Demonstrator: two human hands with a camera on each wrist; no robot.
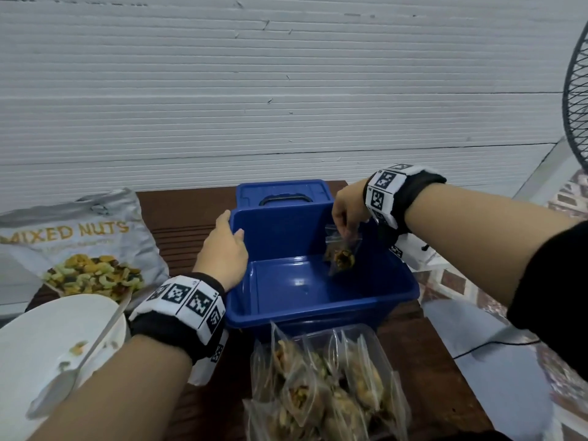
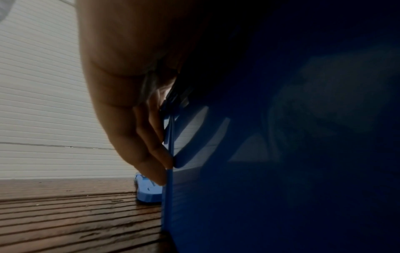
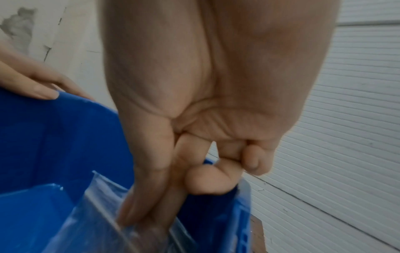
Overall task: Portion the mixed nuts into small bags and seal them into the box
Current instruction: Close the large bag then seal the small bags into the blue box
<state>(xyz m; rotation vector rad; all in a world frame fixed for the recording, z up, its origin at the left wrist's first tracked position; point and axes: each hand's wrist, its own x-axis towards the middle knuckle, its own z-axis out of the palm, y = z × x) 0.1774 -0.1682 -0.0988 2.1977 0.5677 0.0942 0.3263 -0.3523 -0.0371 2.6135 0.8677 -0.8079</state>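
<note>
The open blue box point(image 1: 321, 305) stands mid-table with nothing on its floor. My left hand point(image 1: 232, 224) grips its left rim, thumb inside and fingers down the outer wall point(image 2: 281, 171); the left wrist view shows those fingers point(image 2: 147, 145) against the blue plastic. My right hand point(image 1: 345, 232) pinches the top of a small clear bag of nuts point(image 1: 343, 256) and holds it hanging inside the box's far right corner. The right wrist view shows thumb and fingers point(image 3: 138, 214) on the bag's top edge point(image 3: 97, 222). The box's lid point(image 1: 283, 189), with a black handle, lies behind it.
Several filled small bags point(image 1: 324, 383) sit in a clear tub in front of the box. The large mixed nuts pouch point(image 1: 79, 246) lies at the left, near a white bowl point(image 1: 38, 338) with a spoon point(image 1: 95, 342). A fan point(image 1: 576, 106) stands at the far right, off the brown table point(image 2: 65, 214).
</note>
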